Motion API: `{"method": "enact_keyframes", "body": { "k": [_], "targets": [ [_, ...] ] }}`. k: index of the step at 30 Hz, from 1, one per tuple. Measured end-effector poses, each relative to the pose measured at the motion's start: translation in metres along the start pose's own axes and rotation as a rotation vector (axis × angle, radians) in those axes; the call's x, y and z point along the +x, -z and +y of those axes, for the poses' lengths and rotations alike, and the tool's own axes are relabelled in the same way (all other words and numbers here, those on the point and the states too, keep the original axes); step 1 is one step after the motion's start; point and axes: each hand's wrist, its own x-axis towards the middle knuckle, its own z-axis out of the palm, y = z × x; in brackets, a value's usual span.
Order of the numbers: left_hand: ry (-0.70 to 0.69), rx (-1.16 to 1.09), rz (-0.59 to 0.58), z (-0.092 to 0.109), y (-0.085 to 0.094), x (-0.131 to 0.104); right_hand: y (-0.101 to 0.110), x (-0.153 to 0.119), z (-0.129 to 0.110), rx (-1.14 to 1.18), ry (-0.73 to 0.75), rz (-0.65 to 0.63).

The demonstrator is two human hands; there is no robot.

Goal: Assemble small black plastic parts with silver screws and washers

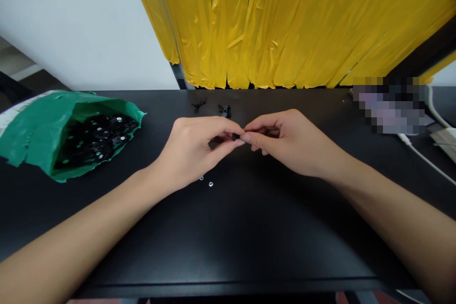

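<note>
Over the middle of the black table my left hand (199,145) and my right hand (285,140) meet at the fingertips. Both pinch a small black part (235,137), mostly covered by the fingers, so its kind does not show. Below my left hand lie two small silver washer-like rings (211,184), one partly beside the palm's edge. Just behind the hands rests a small black clip-like piece (224,110), and a second thin black piece (199,104) lies to its left.
A torn green bag (39,123) on the left spills open, showing many black parts (99,135) with silver dots. Yellow plastic sheeting (285,23) hangs behind the table (228,247). At right are a blurred-out device (392,109) and a white cable (427,161).
</note>
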Motion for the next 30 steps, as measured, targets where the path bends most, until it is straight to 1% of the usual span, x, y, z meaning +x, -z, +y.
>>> {"method": "enact_keyframes", "body": {
  "k": [4, 7, 10, 13, 16, 23, 26, 28, 30],
  "targets": [
    [0.031, -0.078, -0.055, 0.000, 0.002, 0.002, 0.001, 0.000, 0.001, 0.069, -0.025, -0.027],
    [0.047, -0.135, -0.087, -0.002, 0.004, 0.003, 0.003, 0.000, 0.001, 0.108, -0.041, -0.075],
    [0.137, -0.258, -0.100, -0.004, 0.004, 0.002, 0.003, 0.000, 0.001, 0.151, -0.032, -0.093],
    [0.246, -0.387, -0.076, -0.002, 0.001, 0.000, 0.003, 0.000, 0.000, 0.209, -0.018, -0.063],
    [0.302, -0.464, -0.025, 0.000, -0.001, 0.000, 0.001, 0.001, 0.000, 0.252, -0.017, -0.044],
    [0.354, -0.446, 0.031, 0.002, -0.003, 0.005, -0.006, 0.001, 0.005, 0.270, 0.004, -0.015],
    [0.355, -0.446, 0.050, 0.001, -0.003, 0.004, -0.004, 0.004, 0.003, 0.163, 0.014, 0.005],
    [0.348, -0.419, 0.062, 0.001, -0.003, 0.004, 0.001, 0.001, -0.003, -0.055, 0.033, 0.067],
    [0.340, -0.384, 0.081, -0.001, -0.002, 0.003, 0.006, -0.012, -0.013, -0.348, 0.081, 0.180]
  ]
}}
